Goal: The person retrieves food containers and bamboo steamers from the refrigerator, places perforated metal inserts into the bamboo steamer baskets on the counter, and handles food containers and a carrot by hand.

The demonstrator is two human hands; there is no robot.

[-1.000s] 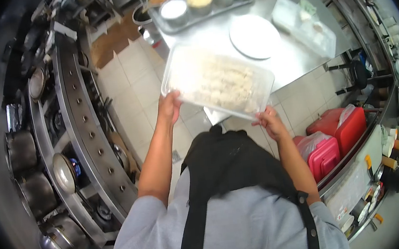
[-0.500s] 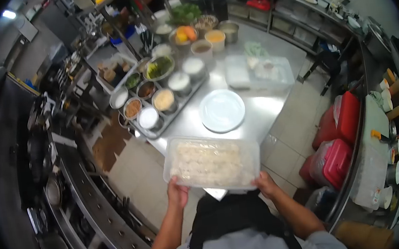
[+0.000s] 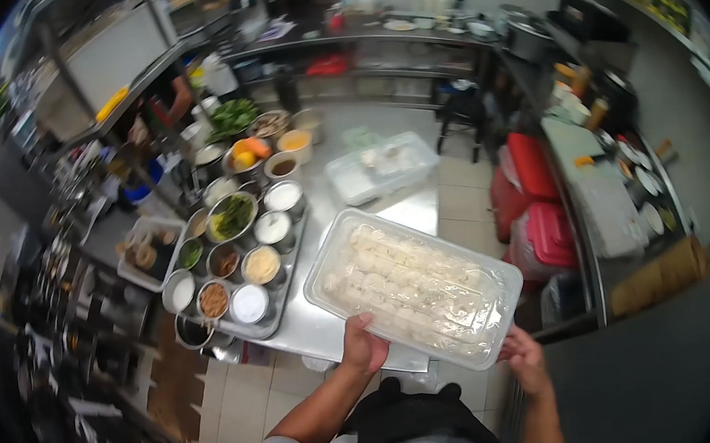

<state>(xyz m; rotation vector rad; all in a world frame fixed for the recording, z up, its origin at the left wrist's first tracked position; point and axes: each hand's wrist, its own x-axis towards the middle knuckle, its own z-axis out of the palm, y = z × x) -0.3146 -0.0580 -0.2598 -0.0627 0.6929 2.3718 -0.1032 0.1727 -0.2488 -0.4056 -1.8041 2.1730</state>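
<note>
A clear plastic container holds rows of pale rounded pieces under a shiny clear film. It is tilted in the view, its right end lower. My left hand grips its near long edge toward the left, thumb on the rim. At the lower right corner my right hand holds the container, some fingers hidden behind it. The container is over the near part of the steel table. The white plate seen earlier is not visible.
A tray of metal tubs with toppings stands left on the table. Behind lie clear boxes, bowls and leafy greens. Red bins stand at the right, beside a counter. Part of another person's arm shows at the upper left.
The view has swung to the right, bringing the right-hand counter and back shelves into fuller view. Both hands still hold the container, which now covers the place where the plate was seen.
</note>
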